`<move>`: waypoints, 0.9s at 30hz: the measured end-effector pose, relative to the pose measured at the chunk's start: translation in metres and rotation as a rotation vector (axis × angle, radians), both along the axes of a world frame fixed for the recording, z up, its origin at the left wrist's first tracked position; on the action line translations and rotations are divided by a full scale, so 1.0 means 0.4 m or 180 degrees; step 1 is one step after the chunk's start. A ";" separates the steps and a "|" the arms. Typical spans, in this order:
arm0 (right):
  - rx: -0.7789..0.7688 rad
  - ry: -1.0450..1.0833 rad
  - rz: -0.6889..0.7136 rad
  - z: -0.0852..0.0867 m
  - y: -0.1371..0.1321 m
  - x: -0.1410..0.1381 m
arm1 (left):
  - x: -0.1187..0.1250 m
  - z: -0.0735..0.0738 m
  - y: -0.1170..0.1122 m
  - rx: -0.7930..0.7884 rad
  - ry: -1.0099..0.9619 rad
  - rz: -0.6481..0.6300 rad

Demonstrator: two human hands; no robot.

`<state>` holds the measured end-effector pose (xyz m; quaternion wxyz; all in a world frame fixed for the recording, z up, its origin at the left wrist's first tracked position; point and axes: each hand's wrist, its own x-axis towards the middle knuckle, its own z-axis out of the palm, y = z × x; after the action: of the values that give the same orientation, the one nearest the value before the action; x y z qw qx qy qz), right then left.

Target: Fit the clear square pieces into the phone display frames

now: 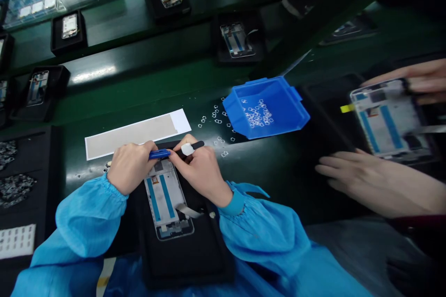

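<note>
A phone frame (166,204) with blue strips lies in a black tray (195,260) in front of me. My left hand (130,169) is closed around a blue tool (159,153) held over the top end of the frame. My right hand (198,167) is curled beside it, fingers pinching near the tool's dark tip, with a white cot (187,149) on one finger. Both sleeves are blue.
A blue bin (278,123) of small white parts stands to the right, with loose parts (218,120) scattered beside it. A white-edged strip (137,132) lies behind my hands. Another person's hands (369,181) hold a phone frame (390,120) at right. Trays with phones ride the belt behind.
</note>
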<state>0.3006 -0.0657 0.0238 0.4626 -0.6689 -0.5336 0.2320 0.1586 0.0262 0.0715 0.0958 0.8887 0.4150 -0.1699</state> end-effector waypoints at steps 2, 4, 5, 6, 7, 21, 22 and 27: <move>0.0033 -0.0037 -0.0016 -0.001 -0.001 -0.001 | 0.000 0.000 0.000 0.0005 -0.0017 0.0004; 0.0106 0.0022 -0.0069 -0.002 -0.003 -0.001 | -0.002 0.001 -0.001 0.0021 -0.0028 -0.0001; 0.0144 0.0065 -0.0091 -0.003 -0.004 0.000 | -0.003 0.001 -0.001 0.0036 -0.0033 -0.0006; 0.0165 0.0098 -0.0093 -0.004 -0.004 0.001 | -0.005 0.001 -0.002 0.0055 -0.0043 -0.0015; 0.0172 0.0104 -0.0085 -0.005 -0.005 0.001 | -0.005 0.000 -0.002 0.0069 -0.0051 -0.0020; 0.0823 0.1296 -0.1106 -0.042 -0.062 0.037 | -0.191 0.012 -0.125 0.0106 -0.1555 0.1020; 0.0830 0.1564 -0.1234 -0.055 -0.082 0.038 | -0.225 0.002 -0.163 0.0040 -0.1625 0.1179; 0.0591 0.2263 -0.1187 -0.067 -0.137 -0.015 | -0.315 -0.090 -0.361 -0.0655 -0.1678 0.1309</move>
<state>0.2946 -0.1207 -0.0028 0.7107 -0.5877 -0.2289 0.3116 0.0327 -0.1180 0.0355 0.3210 0.7855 0.5270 0.0473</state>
